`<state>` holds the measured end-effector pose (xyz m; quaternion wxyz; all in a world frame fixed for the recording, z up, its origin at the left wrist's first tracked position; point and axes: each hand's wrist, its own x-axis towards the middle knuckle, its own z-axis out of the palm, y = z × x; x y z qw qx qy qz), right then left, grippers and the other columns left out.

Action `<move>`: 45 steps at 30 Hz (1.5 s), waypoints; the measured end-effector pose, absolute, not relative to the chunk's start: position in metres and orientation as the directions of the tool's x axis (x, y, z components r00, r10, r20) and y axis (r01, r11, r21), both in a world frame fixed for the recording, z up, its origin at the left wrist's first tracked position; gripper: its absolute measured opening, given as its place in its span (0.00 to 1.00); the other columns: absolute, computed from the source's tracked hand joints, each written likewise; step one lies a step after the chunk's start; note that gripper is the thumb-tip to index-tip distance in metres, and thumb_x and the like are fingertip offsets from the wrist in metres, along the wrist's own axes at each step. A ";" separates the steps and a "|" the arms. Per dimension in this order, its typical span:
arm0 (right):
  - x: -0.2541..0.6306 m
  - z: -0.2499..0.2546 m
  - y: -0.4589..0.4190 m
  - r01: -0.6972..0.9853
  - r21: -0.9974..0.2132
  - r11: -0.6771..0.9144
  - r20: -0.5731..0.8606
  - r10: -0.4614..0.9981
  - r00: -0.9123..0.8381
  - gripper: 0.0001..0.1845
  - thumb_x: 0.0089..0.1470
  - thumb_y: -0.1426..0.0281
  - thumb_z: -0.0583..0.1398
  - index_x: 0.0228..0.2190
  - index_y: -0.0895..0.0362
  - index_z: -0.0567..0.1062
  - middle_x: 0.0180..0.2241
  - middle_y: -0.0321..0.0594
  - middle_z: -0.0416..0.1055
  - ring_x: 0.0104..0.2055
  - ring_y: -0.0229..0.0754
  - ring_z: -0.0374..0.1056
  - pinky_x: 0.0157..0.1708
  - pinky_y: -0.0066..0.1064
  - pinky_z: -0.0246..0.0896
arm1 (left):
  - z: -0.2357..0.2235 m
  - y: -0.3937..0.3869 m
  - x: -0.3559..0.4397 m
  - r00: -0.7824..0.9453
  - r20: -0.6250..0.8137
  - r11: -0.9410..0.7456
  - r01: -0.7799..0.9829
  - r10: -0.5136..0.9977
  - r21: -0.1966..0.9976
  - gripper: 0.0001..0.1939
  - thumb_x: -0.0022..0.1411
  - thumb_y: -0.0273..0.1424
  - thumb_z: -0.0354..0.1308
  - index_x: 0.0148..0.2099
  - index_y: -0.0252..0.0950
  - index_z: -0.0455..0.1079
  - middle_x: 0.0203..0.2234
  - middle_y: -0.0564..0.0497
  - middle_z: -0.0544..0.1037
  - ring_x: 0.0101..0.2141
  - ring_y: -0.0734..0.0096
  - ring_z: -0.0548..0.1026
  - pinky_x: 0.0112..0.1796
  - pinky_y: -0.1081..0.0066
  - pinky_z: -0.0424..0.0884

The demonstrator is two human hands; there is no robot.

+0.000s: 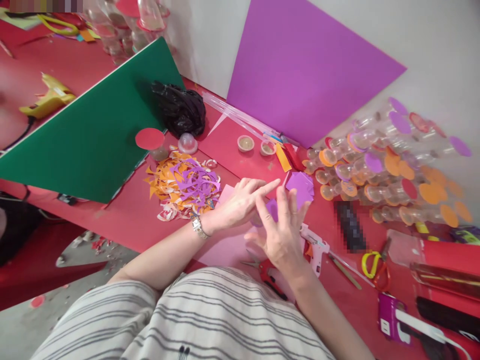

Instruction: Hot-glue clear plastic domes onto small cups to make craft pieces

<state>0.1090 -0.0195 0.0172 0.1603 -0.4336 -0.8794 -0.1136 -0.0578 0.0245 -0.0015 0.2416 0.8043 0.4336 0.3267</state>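
My left hand [240,202], with a watch on its wrist, and my right hand [281,230] meet over the red table [123,220]. Between them they hold a small object with a purple paper piece [272,209] on it; most of it is hidden by the fingers. The fingers of both hands are curled and pressed around it. Just beyond lies a stack of purple paper shapes [300,185]. A white glue gun [317,250] lies right of my right hand, and red scissors [268,275] lie below it.
A heap of orange and purple paper scraps [185,187] lies to the left. Green sheet [97,130] and purple sheet [303,65] lean at the back. Clear bottles with coloured caps [378,170] are piled at right. Yellow-handled scissors [373,265] and a black bag [180,110] are nearby.
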 end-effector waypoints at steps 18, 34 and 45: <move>0.138 -0.003 -0.033 0.802 0.007 0.597 0.357 0.748 -0.560 0.45 0.66 0.48 0.42 0.70 0.66 0.42 0.61 0.62 0.65 0.64 0.57 0.62 0.68 0.61 0.29 | -0.023 0.039 -0.063 0.588 0.133 -0.453 0.441 0.798 0.774 0.20 0.61 0.27 0.60 0.56 0.35 0.70 0.43 0.44 0.73 0.46 0.60 0.70 0.50 0.61 0.68; 0.133 -0.015 -0.030 0.791 -0.019 0.611 0.373 0.739 -0.562 0.39 0.68 0.56 0.47 0.69 0.68 0.46 0.61 0.60 0.66 0.65 0.55 0.61 0.69 0.61 0.30 | -0.039 0.030 -0.037 0.517 0.169 -0.377 0.328 0.839 0.866 0.04 0.57 0.26 0.64 0.36 0.34 0.73 0.33 0.49 0.73 0.37 0.66 0.71 0.41 0.68 0.71; 0.180 0.006 -0.028 0.774 -0.180 0.608 0.589 0.696 -0.410 0.37 0.67 0.56 0.49 0.69 0.61 0.48 0.61 0.57 0.66 0.66 0.54 0.61 0.67 0.57 0.48 | -0.023 0.047 -0.055 0.316 0.156 -0.303 0.498 0.936 0.812 0.05 0.54 0.22 0.61 0.35 0.35 0.72 0.34 0.48 0.75 0.37 0.65 0.74 0.39 0.68 0.74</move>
